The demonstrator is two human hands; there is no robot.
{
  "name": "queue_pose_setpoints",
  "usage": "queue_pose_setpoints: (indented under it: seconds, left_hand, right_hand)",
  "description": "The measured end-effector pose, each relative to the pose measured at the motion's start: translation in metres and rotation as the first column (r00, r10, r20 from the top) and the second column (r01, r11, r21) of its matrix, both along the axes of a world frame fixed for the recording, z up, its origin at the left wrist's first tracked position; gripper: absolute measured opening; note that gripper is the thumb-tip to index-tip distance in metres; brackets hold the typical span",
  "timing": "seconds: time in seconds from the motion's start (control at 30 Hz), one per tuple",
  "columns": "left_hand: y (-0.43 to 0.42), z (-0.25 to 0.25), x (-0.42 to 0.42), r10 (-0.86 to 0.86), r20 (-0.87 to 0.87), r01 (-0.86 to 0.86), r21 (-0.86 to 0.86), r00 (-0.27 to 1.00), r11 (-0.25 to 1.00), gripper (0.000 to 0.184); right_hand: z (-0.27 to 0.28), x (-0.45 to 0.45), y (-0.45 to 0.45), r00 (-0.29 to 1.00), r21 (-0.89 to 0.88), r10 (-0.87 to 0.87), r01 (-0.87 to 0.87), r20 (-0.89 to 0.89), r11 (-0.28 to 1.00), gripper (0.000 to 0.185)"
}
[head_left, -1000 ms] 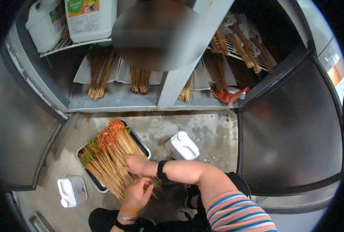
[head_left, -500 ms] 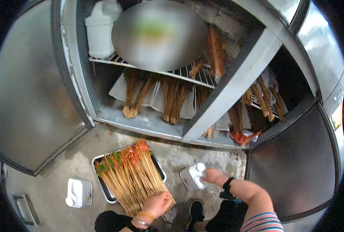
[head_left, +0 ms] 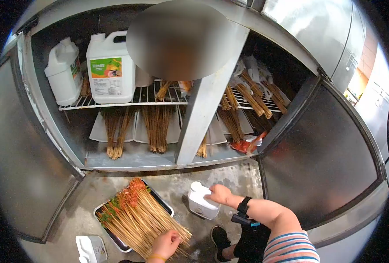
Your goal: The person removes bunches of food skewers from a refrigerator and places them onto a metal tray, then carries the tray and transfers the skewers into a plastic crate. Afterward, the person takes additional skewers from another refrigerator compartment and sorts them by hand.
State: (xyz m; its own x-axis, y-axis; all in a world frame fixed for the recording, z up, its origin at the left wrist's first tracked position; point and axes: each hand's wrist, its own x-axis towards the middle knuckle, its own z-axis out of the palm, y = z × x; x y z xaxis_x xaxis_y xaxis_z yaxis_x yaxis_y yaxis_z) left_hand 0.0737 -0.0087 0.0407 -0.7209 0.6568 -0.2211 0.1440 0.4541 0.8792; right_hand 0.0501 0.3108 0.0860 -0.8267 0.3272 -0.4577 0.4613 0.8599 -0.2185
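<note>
By its handle, my right hand (head_left: 220, 194) grips a white plastic jug (head_left: 204, 206), its fingers closed and partly hidden. The jug is tilted just above or on the floor; I cannot tell which. Over the bare stick ends of many skewers (head_left: 148, 219), my left hand (head_left: 166, 243) has its fingers curled, with nothing visible in them. Those skewers carry red and green food at their far ends. They lie across a dark tray with a pale rim (head_left: 171, 211) on the floor.
A second white jug (head_left: 91, 250) stands left of the tray. Ahead is an open cabinet with doors swung out, the left door (head_left: 23, 144) and the right door (head_left: 319, 160). Its wire shelf (head_left: 115, 104) holds a labelled white jug (head_left: 111, 72) and skewer bundles. A central post (head_left: 198, 114) divides it.
My view has turned up and to the right, showing more of the cabinet. My right hand has closed on the jug's handle, and the jug is turned and tilted differently. My left hand remains over the skewers.
</note>
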Motion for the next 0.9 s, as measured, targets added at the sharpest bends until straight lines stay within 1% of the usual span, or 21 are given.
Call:
queue_pose_setpoints:
  seconds: [0.07,0.1,0.17,0.2,0.23,0.27,0.3,0.33,0.37,0.4,0.43,0.47,0.53,0.63,0.67,0.73,0.8,0.83,0.87,0.9]
  left_hand:
    - [0.001,-0.003,0.003,0.044,0.031,-0.044,-0.013,0.999,0.999,0.027]
    - [0.001,-0.001,0.002,0.043,-0.010,-0.043,-0.001,0.999,0.999,0.028]
    - [0.000,0.002,0.002,0.047,-0.090,-0.047,-0.002,0.995,0.999,0.028]
    - [0.000,0.005,0.003,0.078,-0.078,-0.079,-0.010,0.994,0.997,0.028]
    - [0.000,0.008,0.003,0.069,-0.101,-0.069,-0.005,0.993,0.998,0.027]
    - [-0.002,0.011,0.005,0.067,-0.115,-0.068,-0.002,0.991,0.998,0.028]
    - [-0.004,0.015,0.008,0.116,-0.073,-0.118,-0.024,0.991,0.993,0.028]
    - [-0.005,0.019,0.010,0.108,-0.069,-0.108,0.006,0.992,0.994,0.027]
    - [-0.006,0.022,0.008,0.099,-0.085,-0.096,0.044,0.991,0.994,0.028]
    - [-0.009,0.024,0.010,0.137,-0.077,-0.135,0.033,0.988,0.990,0.028]
    - [-0.012,0.026,0.010,0.133,-0.106,-0.133,0.008,0.985,0.991,0.028]
    - [-0.013,0.028,0.012,0.122,-0.139,-0.125,-0.015,0.983,0.992,0.028]
    - [-0.018,0.029,0.016,0.164,-0.151,-0.166,-0.001,0.975,0.986,0.026]
    - [-0.027,0.031,0.017,0.214,-0.154,-0.224,-0.049,0.965,0.973,0.025]
    - [-0.029,0.033,0.017,0.227,-0.165,-0.241,-0.068,0.960,0.968,0.025]
    - [-0.033,0.036,0.015,0.251,-0.181,-0.271,-0.091,0.951,0.958,0.025]
    - [-0.037,0.039,0.015,0.275,-0.170,-0.298,-0.123,0.946,0.947,0.025]
    - [-0.038,0.038,0.015,0.284,-0.175,-0.309,-0.134,0.943,0.942,0.025]
    - [-0.038,0.035,0.016,0.287,-0.201,-0.316,-0.129,0.936,0.940,0.025]
    - [-0.038,0.033,0.017,0.289,-0.224,-0.322,-0.125,0.931,0.939,0.025]
  right_hand:
    - [0.029,-0.010,-0.008,0.995,0.031,0.030,-0.027,-0.094,0.999,0.042]
    - [0.042,-0.019,-0.016,0.993,0.024,0.071,-0.069,-0.092,0.997,0.042]
    - [0.061,-0.027,-0.023,0.976,-0.182,0.002,-0.043,-0.219,0.982,0.036]
    - [0.049,-0.035,-0.015,0.954,-0.259,-0.023,-0.058,-0.300,0.964,0.034]
    - [0.054,-0.044,-0.016,0.936,-0.286,-0.024,-0.082,-0.350,0.955,0.032]
    - [0.091,-0.049,-0.038,0.943,-0.345,-0.082,-0.036,-0.322,0.938,0.029]
    - [0.101,-0.058,-0.047,0.940,-0.374,-0.084,-0.049,-0.330,0.926,0.027]
    - [0.094,-0.067,-0.046,0.922,-0.512,-0.133,-0.079,-0.364,0.856,0.030]
    - [0.092,-0.080,-0.050,0.890,-0.558,-0.182,-0.093,-0.418,0.824,0.031]
    - [0.092,-0.093,-0.055,0.867,-0.537,-0.151,-0.149,-0.474,0.830,0.031]
    - [0.090,-0.108,-0.060,0.856,-0.472,-0.125,-0.149,-0.502,0.869,0.030]
    - [0.090,-0.122,-0.067,0.837,-0.458,-0.113,-0.175,-0.535,0.872,0.032]
    - [0.090,-0.154,-0.078,0.777,-0.380,-0.029,-0.275,-0.629,0.883,0.034]
    - [0.086,-0.203,-0.089,0.744,-0.353,-0.039,-0.269,-0.667,0.896,0.036]
    - [0.090,-0.216,-0.090,0.753,-0.267,0.052,-0.296,-0.656,0.917,0.039]
    - [0.093,-0.241,-0.100,0.719,-0.143,0.176,-0.360,-0.672,0.922,0.040]
    - [0.083,-0.271,-0.104,0.691,-0.106,0.165,-0.332,-0.704,0.937,0.044]
    - [0.068,-0.287,-0.105,0.611,-0.039,0.170,-0.314,-0.773,0.949,0.041]
    - [0.055,-0.303,-0.102,0.608,-0.048,0.169,-0.324,-0.776,0.945,0.041]
    - [0.047,-0.313,-0.103,0.597,-0.121,0.099,-0.317,-0.796,0.941,0.044]
